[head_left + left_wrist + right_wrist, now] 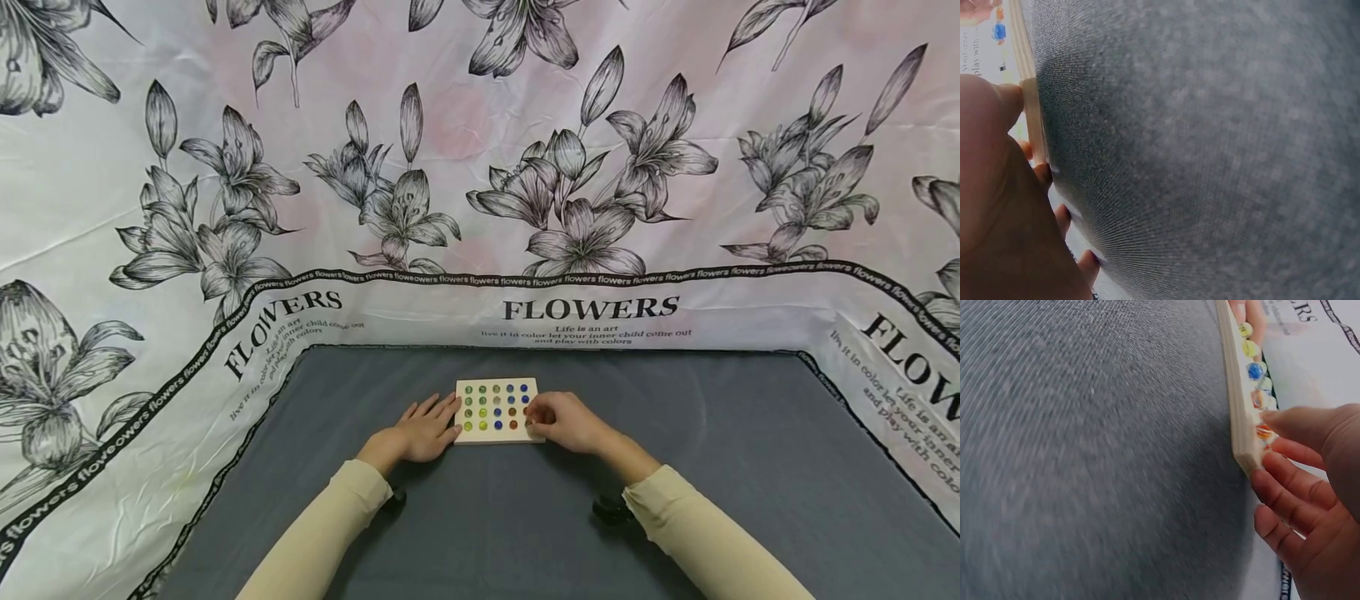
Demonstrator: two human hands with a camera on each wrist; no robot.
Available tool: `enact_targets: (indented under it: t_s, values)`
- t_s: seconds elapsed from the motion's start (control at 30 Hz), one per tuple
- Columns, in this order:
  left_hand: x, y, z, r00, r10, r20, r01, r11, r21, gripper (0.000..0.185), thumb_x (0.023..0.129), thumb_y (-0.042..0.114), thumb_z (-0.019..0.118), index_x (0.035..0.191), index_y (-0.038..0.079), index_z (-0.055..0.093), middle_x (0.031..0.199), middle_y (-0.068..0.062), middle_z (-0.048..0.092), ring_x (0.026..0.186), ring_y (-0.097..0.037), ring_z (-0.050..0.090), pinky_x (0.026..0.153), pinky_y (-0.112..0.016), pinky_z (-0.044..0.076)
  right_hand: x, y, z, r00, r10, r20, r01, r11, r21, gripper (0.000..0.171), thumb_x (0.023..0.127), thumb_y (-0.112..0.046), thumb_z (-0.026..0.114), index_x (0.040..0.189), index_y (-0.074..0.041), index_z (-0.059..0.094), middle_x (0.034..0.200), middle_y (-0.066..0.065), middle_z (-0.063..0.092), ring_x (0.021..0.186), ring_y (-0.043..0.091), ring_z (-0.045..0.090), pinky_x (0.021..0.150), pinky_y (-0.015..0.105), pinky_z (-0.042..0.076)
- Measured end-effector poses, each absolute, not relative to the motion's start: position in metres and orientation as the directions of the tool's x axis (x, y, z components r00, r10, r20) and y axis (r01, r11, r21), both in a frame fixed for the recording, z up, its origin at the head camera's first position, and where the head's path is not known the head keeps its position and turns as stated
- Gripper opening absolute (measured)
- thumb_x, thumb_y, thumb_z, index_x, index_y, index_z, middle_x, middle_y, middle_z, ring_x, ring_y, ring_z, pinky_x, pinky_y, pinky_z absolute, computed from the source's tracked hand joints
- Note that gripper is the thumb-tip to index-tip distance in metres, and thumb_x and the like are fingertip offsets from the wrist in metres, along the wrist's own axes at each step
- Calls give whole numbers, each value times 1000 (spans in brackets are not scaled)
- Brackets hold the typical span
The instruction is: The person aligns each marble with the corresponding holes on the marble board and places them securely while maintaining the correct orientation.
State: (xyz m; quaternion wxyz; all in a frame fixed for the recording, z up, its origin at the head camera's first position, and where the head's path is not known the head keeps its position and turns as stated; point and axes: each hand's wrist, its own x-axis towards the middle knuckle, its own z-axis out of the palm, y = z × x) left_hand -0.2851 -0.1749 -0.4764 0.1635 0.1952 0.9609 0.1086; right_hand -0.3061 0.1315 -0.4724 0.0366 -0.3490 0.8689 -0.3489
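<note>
wooden board point(498, 411) lies flat on the grey cloth point(525, 517), near the cloth's far edge, with rows of coloured marbles point(496, 406) seated in it; marbles seen green, yellow, blue, orange. left hand point(424, 429) lies flat on the cloth against the board's left edge, fingers straight and relaxed, gripping nothing; left wrist view shows a fingertip touching the board's side. right hand point(564, 420) at the board's right near corner, fingers curled over it, tips by an orange marble point(1264, 431); cannot tell whether they pinch it. flower-printed sheet point(480, 167) hangs beyond the board
</note>
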Motion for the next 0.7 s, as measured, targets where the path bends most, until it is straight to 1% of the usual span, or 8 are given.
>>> enact_targets:
  t_s: [0.17,0.27,0.4,0.43,0.5,0.57,0.63,0.7]
  values:
    - [-287,-176,-476,-875,412,-253,347,899,266,62,112,45,30,167,17,16,173,-2,11,158,-31,7,125,-57,7,-304,142,-463,-728,-654,208,-639,536,-551,21,95,-9,73,113,2,70,90,3,68,74,9,60,67,29,52]
    - [-290,-178,-479,-880,414,-232,351,897,268,62,112,45,32,166,18,18,172,-3,13,158,-32,9,125,-58,9,-300,152,-454,-737,-642,209,-648,583,-491,28,96,-14,73,120,0,69,100,7,67,84,15,63,72,35,54]
    - [-290,-182,-479,-888,425,-178,362,883,300,59,111,40,41,163,15,30,169,-8,25,155,-36,20,121,-62,19,-293,167,-446,-780,-589,211,-620,678,-395,42,98,-22,72,134,-4,62,121,11,64,106,26,64,84,47,55]
    - [-290,-184,-479,-891,426,-155,367,879,304,58,111,39,43,162,14,34,167,-9,29,154,-36,23,120,-63,22,-291,171,-445,-784,-581,221,-619,697,-363,44,99,-24,72,137,-4,60,123,12,63,109,28,64,86,49,54]
    - [-287,-188,-479,-902,425,-73,388,874,294,53,110,37,46,158,13,42,163,-9,38,151,-37,31,117,-63,29,-289,179,-444,-786,-567,248,-619,729,-294,50,98,-25,72,141,-3,58,127,13,60,112,30,62,88,51,53]
    - [-286,-192,-478,-906,421,38,418,876,240,50,110,37,47,154,13,47,159,-10,44,148,-36,36,115,-63,31,-289,188,-443,-771,-567,288,-628,751,-204,53,97,-26,73,142,-1,57,128,16,59,113,33,61,89,54,52]
    - [-285,-198,-475,-893,417,170,441,885,148,48,110,37,48,151,13,52,155,-10,48,146,-37,38,115,-63,32,-290,196,-442,-757,-568,324,-626,772,-108,56,97,-26,74,142,1,56,130,19,58,116,37,59,92,56,50]
    - [-284,-203,-469,-867,413,277,440,897,38,49,109,39,49,151,14,53,155,-10,48,148,-37,36,117,-63,28,-292,204,-441,-747,-567,347,-610,792,-18,57,97,-26,74,143,1,56,135,22,57,123,41,56,99,59,47]
